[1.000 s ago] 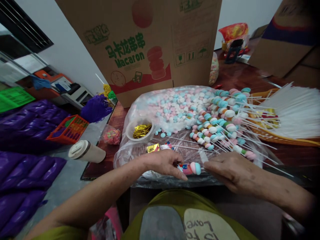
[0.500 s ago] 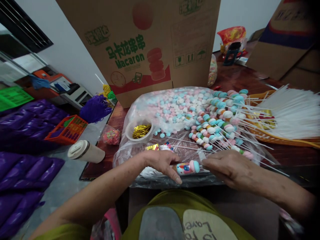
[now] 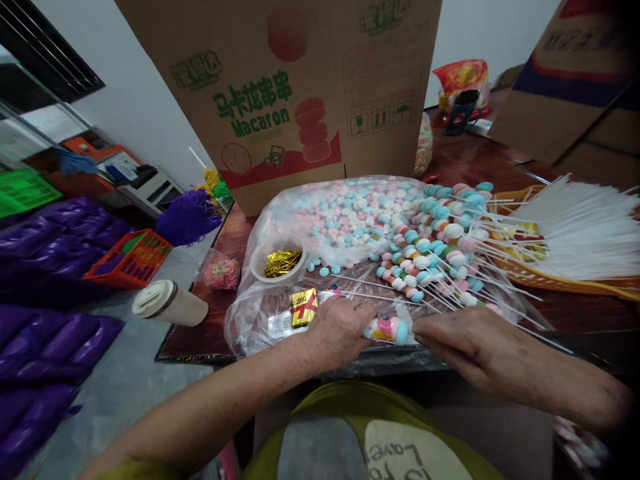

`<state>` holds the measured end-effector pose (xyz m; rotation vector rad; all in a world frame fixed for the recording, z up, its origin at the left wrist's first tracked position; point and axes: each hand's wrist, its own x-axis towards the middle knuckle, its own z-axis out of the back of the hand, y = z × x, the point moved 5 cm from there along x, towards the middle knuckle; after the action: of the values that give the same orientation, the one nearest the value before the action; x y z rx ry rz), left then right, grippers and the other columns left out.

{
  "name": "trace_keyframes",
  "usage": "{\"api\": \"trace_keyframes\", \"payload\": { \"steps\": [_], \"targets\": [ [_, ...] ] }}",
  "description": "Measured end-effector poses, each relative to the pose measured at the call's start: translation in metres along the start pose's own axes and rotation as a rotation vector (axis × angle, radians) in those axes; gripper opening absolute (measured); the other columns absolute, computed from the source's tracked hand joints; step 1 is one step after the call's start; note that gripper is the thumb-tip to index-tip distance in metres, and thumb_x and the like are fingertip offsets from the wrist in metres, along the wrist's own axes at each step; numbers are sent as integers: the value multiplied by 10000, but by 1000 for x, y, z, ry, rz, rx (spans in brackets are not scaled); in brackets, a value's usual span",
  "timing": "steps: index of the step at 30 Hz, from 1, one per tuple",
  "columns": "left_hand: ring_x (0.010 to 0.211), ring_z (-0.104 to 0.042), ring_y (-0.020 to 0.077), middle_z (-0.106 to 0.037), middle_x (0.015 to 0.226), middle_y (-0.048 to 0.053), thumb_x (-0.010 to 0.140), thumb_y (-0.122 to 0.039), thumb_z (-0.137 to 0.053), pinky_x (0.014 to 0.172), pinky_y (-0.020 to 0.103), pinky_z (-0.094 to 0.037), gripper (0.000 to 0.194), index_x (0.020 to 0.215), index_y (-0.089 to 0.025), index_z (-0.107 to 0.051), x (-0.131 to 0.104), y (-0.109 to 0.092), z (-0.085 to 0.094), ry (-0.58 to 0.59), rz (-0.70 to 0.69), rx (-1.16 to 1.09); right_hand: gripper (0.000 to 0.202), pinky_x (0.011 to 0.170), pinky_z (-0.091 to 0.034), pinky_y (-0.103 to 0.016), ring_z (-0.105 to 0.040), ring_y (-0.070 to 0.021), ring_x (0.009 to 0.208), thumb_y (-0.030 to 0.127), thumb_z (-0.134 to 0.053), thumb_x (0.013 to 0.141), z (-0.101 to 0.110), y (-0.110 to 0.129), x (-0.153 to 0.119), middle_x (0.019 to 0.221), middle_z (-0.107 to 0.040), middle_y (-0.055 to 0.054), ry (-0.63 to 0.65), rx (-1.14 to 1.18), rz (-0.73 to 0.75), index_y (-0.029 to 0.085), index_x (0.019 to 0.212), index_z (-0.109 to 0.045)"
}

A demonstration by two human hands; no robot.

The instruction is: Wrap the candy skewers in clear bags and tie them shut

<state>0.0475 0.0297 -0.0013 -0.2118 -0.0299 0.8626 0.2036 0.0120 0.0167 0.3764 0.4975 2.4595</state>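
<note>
Two bare hands are busy with a soft, round-ended candy roll (image 3: 395,331) at the front edge of the shiny, dark red counter (image 3: 470,157).
The left hand (image 3: 343,330) has its back up and its fingers curled, gripping the roll's left end, where a slick, bright printed wrapper (image 3: 382,328) shows. A smooth blue puff pokes out the other way. The right hand (image 3: 463,340) reaches in with long fingers close together, tips just beside the puff; I can't tell if they pinch anything. Beside the left hand lies a shiny gold square (image 3: 305,307). Toward the counter's left edge, a round white bowl (image 3: 257,264) holds thin, shiny gold strips (image 3: 283,264). Behind the hands, crinkly clear plastic (image 3: 265,220) holds little round candies (image 3: 355,213). Bumpy candy skewers (image 3: 435,253) are piled toward the right edge.
</note>
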Motion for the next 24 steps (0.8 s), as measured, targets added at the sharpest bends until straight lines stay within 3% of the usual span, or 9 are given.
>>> {"api": "trace_keyframes", "payload": {
  "steps": [5, 8, 12, 14, 19, 24],
  "targets": [
    [729, -618, 188, -663, 794, 18, 748, -461, -582, 581, 255, -429, 292, 850, -188, -579, 5, 3, -3, 47, 6, -148, 167, 452, -189, -258, -465, -112, 453, 58, -401, 729, -5, 6, 4, 557, -546, -4, 33, -222, 13, 178, 673, -502],
    [721, -617, 181, -658, 772, 10, 728, -485, -599, 593, 253, -431, 312, 832, -191, -585, 8, 0, -7, 16, -15, -181, 164, 452, -145, -282, -446, -116, 414, 44, -427, 662, -10, 9, 4, 532, -550, 6, -4, -316, 27, 183, 678, -512],
    [766, -613, 181, -661, 831, 31, 743, -458, -590, 672, 280, -455, 313, 880, -177, -584, 9, 2, -5, -156, 24, -177, 310, 471, -199, -259, -518, -126, 493, 33, -417, 669, -11, 3, 2, 617, -604, 11, -109, -345, -5, 188, 909, -539],
    [772, -615, 192, -661, 829, 41, 734, -450, -598, 684, 294, -461, 312, 874, -171, -585, 9, 2, -5, -181, 21, -137, 381, 490, -231, -251, -533, -128, 534, 33, -401, 703, -11, 3, 0, 636, -605, 11, -159, -346, 40, 192, 1030, -513],
    [754, -623, 214, -660, 803, 49, 734, -458, -588, 611, 283, -464, 323, 890, -175, -582, 13, -5, -8, -26, 20, -56, 328, 481, -190, -271, -475, -115, 483, 43, -419, 703, -15, 3, 0, 598, -570, 15, -119, -376, 83, 194, 968, -542],
    [826, -625, 250, -663, 878, 69, 718, -517, -592, 696, 334, -479, 409, 937, -171, -577, 21, -14, -13, 131, 60, -142, 218, 476, -146, -275, -472, -101, 482, 57, -463, 688, -18, -8, 8, 609, -582, 18, -19, -311, -5, 199, 815, -568]
  ]
}}
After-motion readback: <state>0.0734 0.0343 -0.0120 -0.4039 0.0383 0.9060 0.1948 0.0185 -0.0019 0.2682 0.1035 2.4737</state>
